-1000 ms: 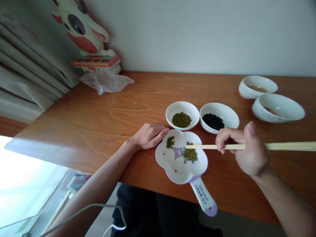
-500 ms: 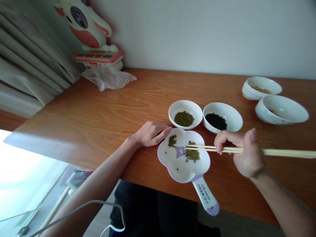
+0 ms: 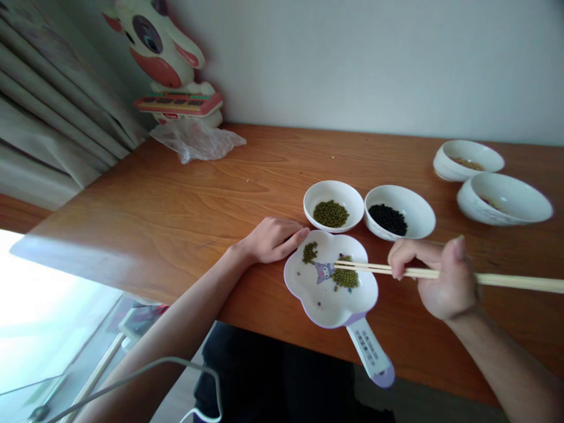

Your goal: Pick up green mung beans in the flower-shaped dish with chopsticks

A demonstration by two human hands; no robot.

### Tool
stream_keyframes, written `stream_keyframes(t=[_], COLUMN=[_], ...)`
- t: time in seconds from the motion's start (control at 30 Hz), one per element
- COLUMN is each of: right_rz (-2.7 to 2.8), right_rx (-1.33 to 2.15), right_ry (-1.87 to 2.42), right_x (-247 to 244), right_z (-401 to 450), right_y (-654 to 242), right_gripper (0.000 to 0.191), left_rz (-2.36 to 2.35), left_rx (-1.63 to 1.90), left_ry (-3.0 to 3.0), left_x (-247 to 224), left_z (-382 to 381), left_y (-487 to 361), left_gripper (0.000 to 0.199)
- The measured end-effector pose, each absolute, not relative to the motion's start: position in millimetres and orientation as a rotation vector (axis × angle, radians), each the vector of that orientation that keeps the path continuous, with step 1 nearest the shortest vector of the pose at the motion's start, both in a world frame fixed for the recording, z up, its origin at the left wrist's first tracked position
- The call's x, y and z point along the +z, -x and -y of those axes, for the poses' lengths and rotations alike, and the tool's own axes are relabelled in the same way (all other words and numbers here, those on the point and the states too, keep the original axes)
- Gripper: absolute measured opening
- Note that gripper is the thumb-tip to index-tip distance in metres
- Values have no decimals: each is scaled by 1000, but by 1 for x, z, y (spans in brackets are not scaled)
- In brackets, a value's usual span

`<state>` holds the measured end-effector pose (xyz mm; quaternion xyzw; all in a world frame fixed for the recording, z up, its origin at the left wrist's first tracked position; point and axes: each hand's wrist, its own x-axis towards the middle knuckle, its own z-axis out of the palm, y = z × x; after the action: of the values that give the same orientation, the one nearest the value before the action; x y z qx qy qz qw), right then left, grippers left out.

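My right hand grips a pair of wooden chopsticks, their tips over green beans in a flower-shaped white dish with a purple rim and a handle. A smaller cluster of green beans lies at the dish's upper left. My left hand rests on the table with its fingers out, thumb touching the dish's rim. Just behind the dish stand a white bowl of green beans and a white bowl of black beans.
Two more white bowls stand at the back right of the wooden table. At the back left are a cow-shaped toy keyboard and a crumpled plastic bag. A cable crosses below my left arm.
The view has shifted slightly. My right hand has turned a little, and the chopsticks have moved slightly apart between my fingers. My left hand stays by the dish.
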<state>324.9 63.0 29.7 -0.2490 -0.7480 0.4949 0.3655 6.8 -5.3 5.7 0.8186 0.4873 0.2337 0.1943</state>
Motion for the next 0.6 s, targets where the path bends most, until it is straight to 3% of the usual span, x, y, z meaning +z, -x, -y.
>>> stream_keyframes(t=[0.17,0.33,0.6], right_rz=[1747,1422,1473], right_rx=[1159,909,931], right_ry=[595,512,549], right_x=[38,37,33], right_z=[-72,-86,-85], right_y=[-328,-321,-317], right_gripper=[90,82,81], left_rz=[-1356,-1362,-1371], left_rx=[653,645,641], left_ry=[-2303,-2312,-2285], left_x=[5,5,7], left_z=[5,5,6], left_y=[-6,-6,-7], left_gripper=[43,43,44])
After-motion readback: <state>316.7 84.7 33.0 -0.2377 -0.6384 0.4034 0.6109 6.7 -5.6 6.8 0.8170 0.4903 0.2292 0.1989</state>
